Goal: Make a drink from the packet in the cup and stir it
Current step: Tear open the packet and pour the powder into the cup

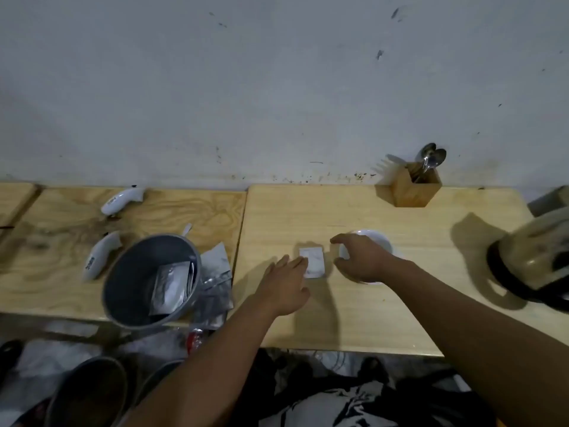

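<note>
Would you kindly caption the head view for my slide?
Left hand reaches the packet while right hand grips the cup.

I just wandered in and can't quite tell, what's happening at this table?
A person is starting a drink. Their left hand reaches onto a small white packet lying flat on the wooden table, while the right hand is cupped over a white cup beside it. The packet looks unopened. Spoons wait in a wooden holder by the wall, a kettle sits at the right, and a grey bin holds used packets.
</note>
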